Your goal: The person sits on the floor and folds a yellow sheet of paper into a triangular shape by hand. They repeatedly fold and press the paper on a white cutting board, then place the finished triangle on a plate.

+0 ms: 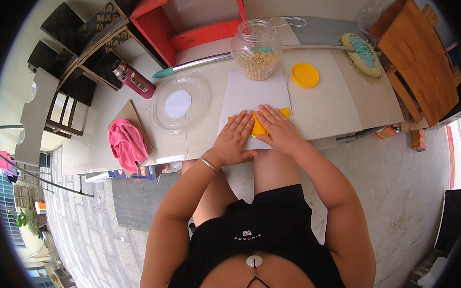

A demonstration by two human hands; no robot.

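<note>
Both my hands lie flat on a yellow, shiny sheet or packet on white paper at the table's near edge. My left hand covers its left part, with the fingers pointing away from me. My right hand presses on its right part, and a strip of yellow shows beyond the fingers. Most of the yellow thing is hidden, so its exact kind cannot be told. At the paper's far end stands a clear plastic jar, partly filled with pale beans or pellets. A round yellow lid rests right of the paper.
On the left are a clear round plastic lid, a dark red thermos and a pink cloth on a board. A pole with a green tip crosses behind the jar to a brush head. A wooden stool stands right.
</note>
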